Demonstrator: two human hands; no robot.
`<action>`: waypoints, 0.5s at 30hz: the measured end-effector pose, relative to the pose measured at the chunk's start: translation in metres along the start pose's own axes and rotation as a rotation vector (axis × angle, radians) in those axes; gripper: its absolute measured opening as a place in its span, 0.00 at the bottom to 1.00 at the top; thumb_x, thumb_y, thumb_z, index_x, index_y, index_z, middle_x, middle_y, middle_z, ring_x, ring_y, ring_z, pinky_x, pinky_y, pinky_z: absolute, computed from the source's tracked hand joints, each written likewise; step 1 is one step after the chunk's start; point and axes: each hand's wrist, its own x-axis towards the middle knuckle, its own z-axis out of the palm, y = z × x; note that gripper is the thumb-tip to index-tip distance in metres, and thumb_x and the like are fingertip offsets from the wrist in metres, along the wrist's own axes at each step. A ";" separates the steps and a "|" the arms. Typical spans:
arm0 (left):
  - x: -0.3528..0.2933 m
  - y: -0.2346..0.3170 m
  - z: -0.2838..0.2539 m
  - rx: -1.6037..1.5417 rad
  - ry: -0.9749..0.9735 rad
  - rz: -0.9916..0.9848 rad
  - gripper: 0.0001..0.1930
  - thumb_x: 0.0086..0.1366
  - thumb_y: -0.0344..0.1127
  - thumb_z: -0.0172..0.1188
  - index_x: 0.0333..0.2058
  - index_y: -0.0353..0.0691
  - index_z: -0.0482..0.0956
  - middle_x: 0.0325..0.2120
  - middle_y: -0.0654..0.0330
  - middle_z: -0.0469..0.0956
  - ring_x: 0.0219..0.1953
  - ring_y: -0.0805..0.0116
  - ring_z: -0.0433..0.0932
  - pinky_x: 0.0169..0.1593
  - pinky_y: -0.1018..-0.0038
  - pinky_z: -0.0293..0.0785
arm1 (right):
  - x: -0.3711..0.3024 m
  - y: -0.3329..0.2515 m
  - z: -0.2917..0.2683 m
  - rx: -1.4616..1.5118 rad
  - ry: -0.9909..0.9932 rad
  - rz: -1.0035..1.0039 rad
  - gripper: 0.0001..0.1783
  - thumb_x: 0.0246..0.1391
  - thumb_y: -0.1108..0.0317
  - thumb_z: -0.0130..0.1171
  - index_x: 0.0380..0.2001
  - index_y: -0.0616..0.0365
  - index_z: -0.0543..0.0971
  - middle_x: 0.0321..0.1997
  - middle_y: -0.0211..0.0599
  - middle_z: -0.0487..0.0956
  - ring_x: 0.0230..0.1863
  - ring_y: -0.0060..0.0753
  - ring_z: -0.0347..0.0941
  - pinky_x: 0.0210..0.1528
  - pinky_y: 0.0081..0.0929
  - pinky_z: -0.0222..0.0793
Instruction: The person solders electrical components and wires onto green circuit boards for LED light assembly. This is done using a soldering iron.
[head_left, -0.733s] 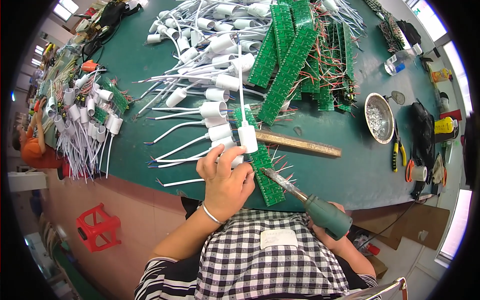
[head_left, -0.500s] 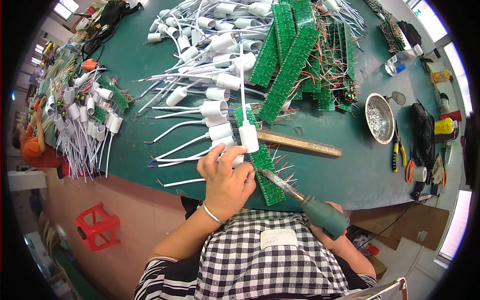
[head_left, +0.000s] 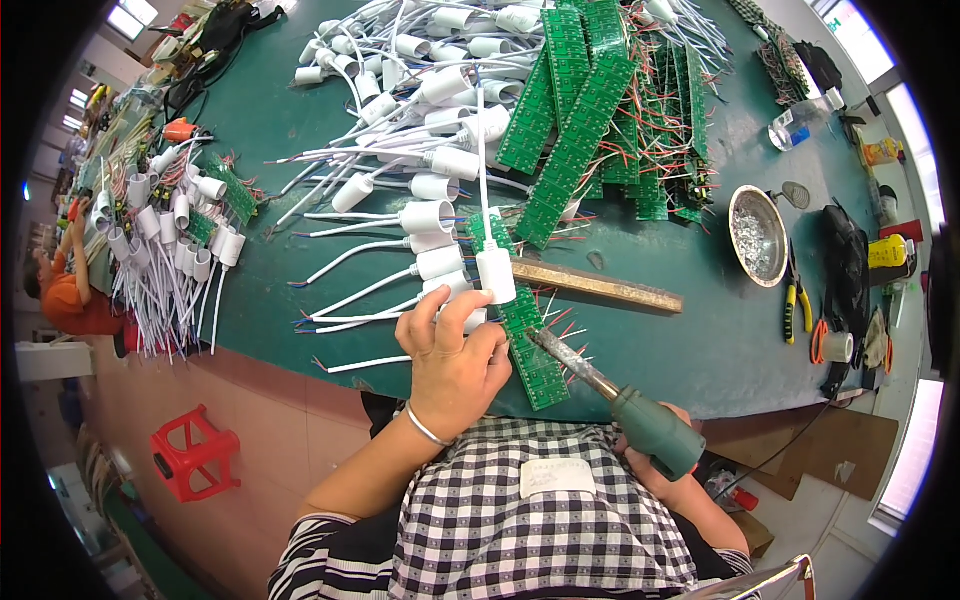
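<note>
A soldering iron with a thick green handle is gripped in my right hand, which the handle partly covers. Its bare metal tip points up and left, at or just over the right edge of a green circuit board strip. At that strip's left edge is my left hand, thumb and forefinger pinched together. Whatever is between them is hidden. Just above these fingers a white lamp holder with a white cable lies across the board; another lamp holder is partly under the hand. Red and white wires stick out from the strip's right side.
A wooden bar lies beside the strip. More lamp holders and stacked circuit boards cover the far table. To the right are a metal bowl, pliers and a bottle. A red stool stands left.
The soldering iron has shifted slightly right, its tip moving from near my left fingertips toward the strip's right edge. The upper lamp holder has moved slightly left. My left hand stays in place.
</note>
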 end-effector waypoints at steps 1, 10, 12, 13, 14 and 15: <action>0.000 0.000 0.000 -0.003 -0.003 0.000 0.08 0.45 0.30 0.66 0.25 0.48 0.76 0.52 0.67 0.66 0.59 0.55 0.57 0.57 0.56 0.51 | 0.000 -0.001 0.000 -0.001 0.000 0.000 0.15 0.44 0.69 0.66 0.39 0.56 0.81 0.45 0.43 0.78 0.45 0.43 0.75 0.47 0.34 0.72; 0.000 -0.004 -0.001 -0.136 -0.022 -0.033 0.07 0.46 0.29 0.65 0.26 0.44 0.78 0.53 0.56 0.65 0.58 0.46 0.58 0.59 0.55 0.53 | 0.006 -0.006 -0.001 0.006 -0.040 -0.006 0.16 0.57 0.64 0.54 0.45 0.61 0.74 0.30 0.31 0.78 0.33 0.31 0.75 0.49 0.35 0.65; 0.002 -0.004 -0.002 -0.137 -0.027 -0.040 0.07 0.46 0.29 0.65 0.27 0.45 0.78 0.53 0.57 0.66 0.58 0.48 0.58 0.58 0.55 0.53 | 0.008 -0.005 -0.001 0.025 -0.051 -0.025 0.14 0.56 0.64 0.55 0.43 0.61 0.76 0.30 0.32 0.78 0.33 0.32 0.75 0.49 0.35 0.65; 0.003 -0.003 -0.002 -0.121 -0.032 -0.041 0.07 0.46 0.30 0.65 0.26 0.45 0.78 0.53 0.57 0.66 0.58 0.48 0.58 0.58 0.55 0.52 | 0.008 -0.005 -0.001 0.024 -0.050 -0.024 0.14 0.56 0.64 0.55 0.43 0.61 0.76 0.30 0.32 0.78 0.33 0.32 0.75 0.49 0.35 0.65; 0.004 -0.003 -0.003 -0.106 -0.038 -0.042 0.06 0.46 0.30 0.64 0.26 0.46 0.78 0.53 0.56 0.66 0.58 0.48 0.58 0.58 0.54 0.52 | 0.009 -0.003 0.000 0.040 -0.035 -0.028 0.13 0.50 0.67 0.60 0.40 0.59 0.78 0.37 0.38 0.78 0.39 0.38 0.75 0.48 0.35 0.69; 0.005 -0.003 -0.003 -0.107 -0.038 -0.041 0.06 0.46 0.30 0.64 0.26 0.46 0.78 0.53 0.56 0.66 0.58 0.48 0.58 0.58 0.54 0.52 | 0.009 -0.003 0.000 0.056 -0.020 -0.031 0.14 0.45 0.69 0.66 0.38 0.57 0.81 0.44 0.43 0.78 0.45 0.44 0.75 0.47 0.34 0.73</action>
